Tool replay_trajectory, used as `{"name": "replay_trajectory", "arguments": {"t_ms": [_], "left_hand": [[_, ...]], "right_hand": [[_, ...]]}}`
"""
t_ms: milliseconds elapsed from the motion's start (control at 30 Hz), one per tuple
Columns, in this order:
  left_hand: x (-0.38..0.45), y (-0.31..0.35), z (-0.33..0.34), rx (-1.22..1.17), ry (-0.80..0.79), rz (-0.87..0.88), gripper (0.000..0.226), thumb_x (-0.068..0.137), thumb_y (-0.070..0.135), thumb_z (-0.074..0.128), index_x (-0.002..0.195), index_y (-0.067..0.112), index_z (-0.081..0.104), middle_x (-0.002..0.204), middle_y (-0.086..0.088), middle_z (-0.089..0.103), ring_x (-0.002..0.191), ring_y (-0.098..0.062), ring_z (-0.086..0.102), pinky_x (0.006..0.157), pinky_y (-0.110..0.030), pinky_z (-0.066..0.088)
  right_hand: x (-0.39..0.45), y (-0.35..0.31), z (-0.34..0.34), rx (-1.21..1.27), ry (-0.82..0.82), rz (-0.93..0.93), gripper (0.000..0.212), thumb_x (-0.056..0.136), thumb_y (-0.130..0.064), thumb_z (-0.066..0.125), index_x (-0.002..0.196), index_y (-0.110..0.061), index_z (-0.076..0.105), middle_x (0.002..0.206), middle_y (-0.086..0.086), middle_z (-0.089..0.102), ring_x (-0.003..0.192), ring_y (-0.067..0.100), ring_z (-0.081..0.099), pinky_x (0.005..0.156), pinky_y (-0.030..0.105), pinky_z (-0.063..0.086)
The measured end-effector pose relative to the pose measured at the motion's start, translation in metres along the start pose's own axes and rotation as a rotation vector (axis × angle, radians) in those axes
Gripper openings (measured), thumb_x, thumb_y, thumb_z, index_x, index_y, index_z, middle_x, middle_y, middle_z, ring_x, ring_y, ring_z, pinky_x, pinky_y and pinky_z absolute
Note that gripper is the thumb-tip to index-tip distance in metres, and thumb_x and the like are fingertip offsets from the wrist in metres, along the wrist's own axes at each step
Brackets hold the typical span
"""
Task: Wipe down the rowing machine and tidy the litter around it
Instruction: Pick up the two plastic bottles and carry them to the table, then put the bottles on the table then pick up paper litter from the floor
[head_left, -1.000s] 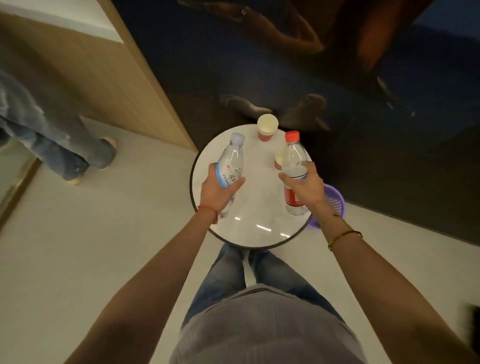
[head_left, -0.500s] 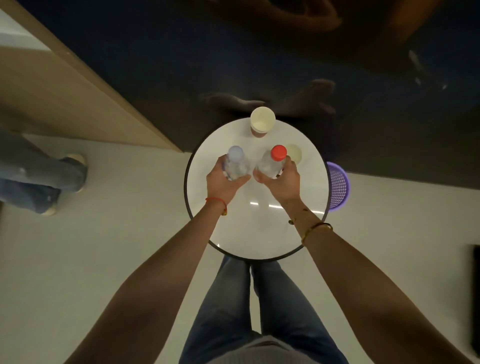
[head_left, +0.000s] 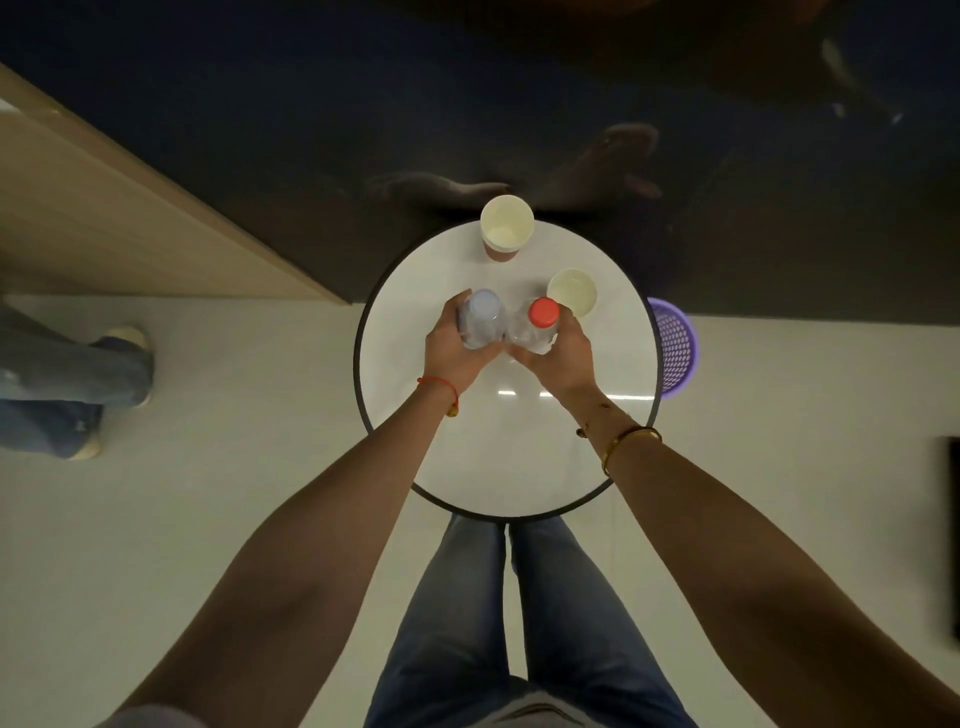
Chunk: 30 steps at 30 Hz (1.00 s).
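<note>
Over the round white table (head_left: 467, 457), the left hand (head_left: 457, 353) has its fingers wrapped around a clear bottle with a pale cap (head_left: 482, 317), while the right hand (head_left: 558, 353) grips a red-capped bottle (head_left: 540, 322) just beside it, the two bottles touching. Two paper cups (head_left: 506, 226) stand farther back. A purple basket (head_left: 675, 343) sits on the floor past the table's right edge.
</note>
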<state>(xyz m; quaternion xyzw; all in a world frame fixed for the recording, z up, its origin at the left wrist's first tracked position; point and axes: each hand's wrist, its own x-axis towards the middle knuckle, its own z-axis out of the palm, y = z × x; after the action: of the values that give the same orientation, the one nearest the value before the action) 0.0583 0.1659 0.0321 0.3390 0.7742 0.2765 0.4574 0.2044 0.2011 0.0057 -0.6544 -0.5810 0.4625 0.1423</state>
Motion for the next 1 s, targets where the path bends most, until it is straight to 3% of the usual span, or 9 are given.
{"name": "replay_trajectory", "arguments": {"t_ms": [233,300,367,500,600,700,833,900,1000], "left_hand": [[-0.023,0.01,-0.021,0.125,-0.084,-0.077,0.098,0.08,0.026,0.074,0.153,0.015,0.011,0.149,-0.011,0.04,0.135,-0.031,0.043,0.11,-0.039,0.036],[-0.042,0.007,-0.028,0.131,-0.05,-0.071,0.093,0.082,0.028,0.072,0.153,0.013,0.014,0.151,-0.01,0.038,0.136,-0.03,0.042,0.112,-0.037,0.035],[-0.066,-0.001,-0.033,0.097,-0.016,-0.068,0.074,0.086,0.025,0.068,0.148,0.011,0.031,0.146,-0.011,0.045,0.131,-0.029,0.047,0.11,-0.035,0.039],[-0.109,-0.032,-0.041,0.174,-0.094,-0.037,0.029,0.09,0.02,0.061,0.117,0.01,0.063,0.116,-0.011,0.066,0.1,-0.022,0.064,0.088,-0.022,0.045],[-0.136,-0.065,-0.041,0.21,-0.181,-0.05,0.019,0.09,0.017,0.061,0.106,0.013,0.069,0.108,-0.012,0.069,0.09,-0.021,0.064,0.092,-0.029,0.05],[-0.155,-0.092,-0.033,0.198,-0.262,-0.193,0.018,0.091,0.013,0.057,0.105,0.007,0.067,0.108,-0.018,0.07,0.086,-0.024,0.065,0.084,-0.029,0.05],[-0.172,-0.105,-0.018,0.339,-0.364,-0.359,0.019,0.092,0.017,0.054,0.1,0.004,0.066,0.082,-0.007,0.068,0.068,-0.017,0.061,0.063,-0.024,0.046],[-0.179,-0.101,-0.008,0.433,-0.398,-0.354,0.012,0.093,0.014,0.054,0.091,0.006,0.062,0.07,0.0,0.06,0.062,-0.009,0.053,0.05,-0.014,0.043],[-0.185,-0.082,0.015,0.524,-0.46,-0.289,0.014,0.094,0.014,0.053,0.095,0.006,0.064,0.068,0.002,0.058,0.061,-0.005,0.051,0.036,-0.001,0.035]], "right_hand": [[-0.043,0.005,-0.036,-0.123,0.023,0.057,0.066,0.078,-0.03,0.077,0.135,-0.014,0.047,0.133,0.006,0.052,0.123,0.022,0.048,0.108,0.035,0.041],[-0.068,0.013,-0.052,-0.151,0.052,0.071,0.048,0.086,-0.028,0.07,0.129,-0.016,0.054,0.13,0.004,0.057,0.122,0.022,0.051,0.108,0.035,0.041],[-0.1,0.026,-0.069,-0.124,0.087,0.114,0.035,0.09,-0.026,0.064,0.124,-0.017,0.059,0.127,0.003,0.06,0.118,0.022,0.055,0.106,0.035,0.044],[-0.17,0.069,-0.098,-0.099,0.128,0.218,0.032,0.094,-0.023,0.058,0.123,-0.011,0.062,0.124,0.008,0.064,0.11,0.024,0.06,0.094,0.028,0.044],[-0.225,0.111,-0.108,-0.037,0.142,0.365,0.031,0.096,-0.022,0.055,0.122,-0.008,0.064,0.125,0.01,0.065,0.112,0.027,0.06,0.091,0.022,0.039],[-0.275,0.151,-0.106,0.055,0.201,0.506,0.029,0.096,-0.02,0.053,0.119,-0.008,0.066,0.122,0.01,0.067,0.11,0.027,0.062,0.087,0.02,0.037],[-0.337,0.194,-0.092,0.237,0.293,0.717,0.026,0.094,-0.021,0.057,0.114,-0.01,0.069,0.116,0.01,0.069,0.108,0.03,0.062,0.093,0.029,0.045],[-0.366,0.218,-0.084,0.348,0.349,0.835,0.026,0.091,-0.025,0.058,0.111,-0.013,0.07,0.116,0.01,0.07,0.107,0.031,0.063,0.099,0.043,0.048],[-0.406,0.248,-0.073,0.49,0.43,0.967,0.025,0.089,-0.025,0.059,0.108,-0.014,0.071,0.111,0.011,0.071,0.101,0.031,0.065,0.098,0.048,0.05]]}}
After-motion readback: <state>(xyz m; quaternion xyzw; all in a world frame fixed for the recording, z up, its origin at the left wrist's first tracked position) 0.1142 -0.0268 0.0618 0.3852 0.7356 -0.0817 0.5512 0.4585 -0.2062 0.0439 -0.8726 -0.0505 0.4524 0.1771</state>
